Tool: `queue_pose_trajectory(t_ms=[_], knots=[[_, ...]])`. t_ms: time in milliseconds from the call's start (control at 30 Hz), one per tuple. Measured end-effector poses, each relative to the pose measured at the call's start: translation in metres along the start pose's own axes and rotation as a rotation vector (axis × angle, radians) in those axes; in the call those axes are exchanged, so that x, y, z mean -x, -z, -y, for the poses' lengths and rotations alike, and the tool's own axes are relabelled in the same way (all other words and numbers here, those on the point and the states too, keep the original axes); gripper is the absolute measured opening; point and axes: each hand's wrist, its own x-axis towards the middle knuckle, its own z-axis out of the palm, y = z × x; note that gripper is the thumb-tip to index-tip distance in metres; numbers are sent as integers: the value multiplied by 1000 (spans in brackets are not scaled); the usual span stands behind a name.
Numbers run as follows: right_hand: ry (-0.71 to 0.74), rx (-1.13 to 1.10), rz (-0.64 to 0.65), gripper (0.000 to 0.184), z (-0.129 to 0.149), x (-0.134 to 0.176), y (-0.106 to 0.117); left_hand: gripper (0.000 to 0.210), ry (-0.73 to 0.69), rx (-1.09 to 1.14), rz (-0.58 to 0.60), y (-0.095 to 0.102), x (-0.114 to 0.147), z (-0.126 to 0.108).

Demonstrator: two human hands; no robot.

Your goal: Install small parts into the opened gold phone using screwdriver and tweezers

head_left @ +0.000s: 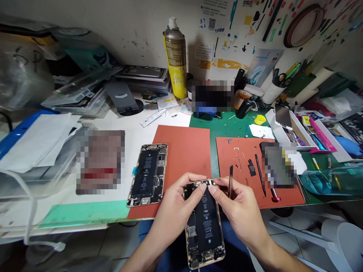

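An opened phone (206, 226), its black battery and circuit boards exposed, is held tilted over my lap at the table's front edge. My left hand (179, 202) grips its upper left, the thumb pressing on the inner parts near the top edge. At the upper right corner, my right hand (241, 206) pinches the frame, its thumb beside a small pale part. A pair of dark tweezers (230, 177) sticks up from between the right hand's fingers. A second opened phone (148, 175) lies to the left, partly on a reddish-brown mat (184, 147).
On the right mat (227, 151) lie small parts, a black pry tool (260, 173), a red-ended screwdriver (275, 196) and a blurred phone (278, 164). A yellow spray can (176, 60) stands at the back. Toolboxes (292, 128) and a bottle (331, 181) are at right, papers (39, 139) at left.
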Motion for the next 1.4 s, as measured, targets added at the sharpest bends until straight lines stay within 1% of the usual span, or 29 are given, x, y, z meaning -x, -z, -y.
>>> queue_pose_trajectory(t_ms=[100, 167, 233, 300, 367, 433, 500, 567, 633, 700, 733, 833, 900, 1000, 1133, 1400], knots=[[-33, -56, 8, 41, -1, -2, -1, 42, 41, 80, 35, 3, 0, 2], [-49, -73, 15, 40, -2, -2, -1, 42, 72, 120, 59, 4, 0, 2], [-20, -74, -19, 36, -2, 0, 1, 41, 99, 148, 77, 4, 0, 1], [58, -77, -90, 31, 2, 3, 6, 42, 131, 154, 90, 4, -1, -1], [173, -95, -150, 27, 7, 7, 13, 45, 169, 132, 101, 4, -1, -3], [314, -81, -187, 31, 13, 10, 22, 47, 202, 96, 107, 4, -2, -5], [419, -49, -182, 34, 15, 10, 29, 47, 211, 66, 110, 4, -3, -7], [453, -34, -118, 34, 13, 9, 34, 45, 202, 39, 113, 4, -5, -8], [481, -13, -65, 28, 6, 7, 36, 43, 181, 8, 111, 4, -7, -8], [567, 72, -76, 17, -1, 4, 35, 42, 161, -14, 108, 4, -8, -8], [623, 128, -89, 18, -5, 3, 33, 41, 151, -20, 107, 3, -9, -8], [765, 261, -93, 34, -13, 0, 30, 37, 123, -43, 97, 2, -8, -8], [826, 303, -83, 42, -16, -2, 28, 34, 105, -61, 90, 1, -7, -8], [869, 327, -81, 46, -19, -3, 28, 33, 94, -75, 82, 1, -6, -9], [899, 367, -91, 45, -21, -4, 29, 32, 90, -83, 79, 2, -7, -9], [890, 392, -82, 44, -20, -4, 29, 31, 105, -102, 65, 0, -9, -9]])
